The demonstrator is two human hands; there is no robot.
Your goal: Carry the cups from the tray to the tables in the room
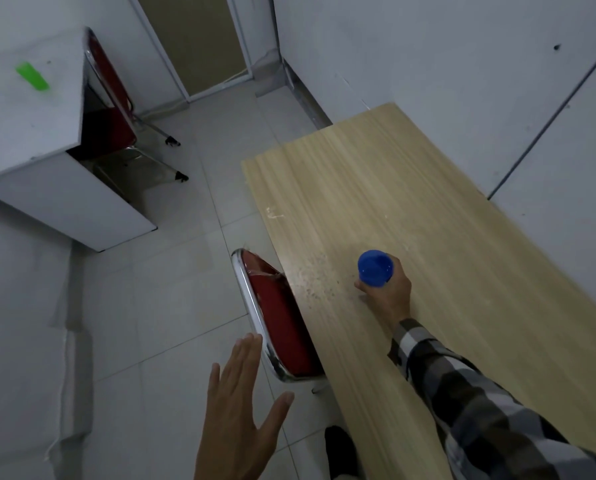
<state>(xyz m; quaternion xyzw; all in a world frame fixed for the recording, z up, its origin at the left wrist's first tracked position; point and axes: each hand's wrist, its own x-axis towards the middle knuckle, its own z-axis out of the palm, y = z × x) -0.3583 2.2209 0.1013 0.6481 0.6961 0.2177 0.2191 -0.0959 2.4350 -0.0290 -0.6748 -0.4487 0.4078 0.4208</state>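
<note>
Your right hand sits right of centre in the frame, fingers wrapped around a blue cup; the cup stands upright with its open mouth toward the camera, over the near-left part of the wooden tabletop, though whether its base touches the wood you cannot tell; a checked sleeve runs from that wrist to the lower right corner. Your left hand hangs at the bottom centre, fingers spread and flat, holding nothing, above the tiled floor. Just beside it, a red chair with a chrome frame is tucked against the tabletop's left edge. In the upper left, a white tabletop carries a green cup lying on its side; a second red chair is pushed under it.
</note>
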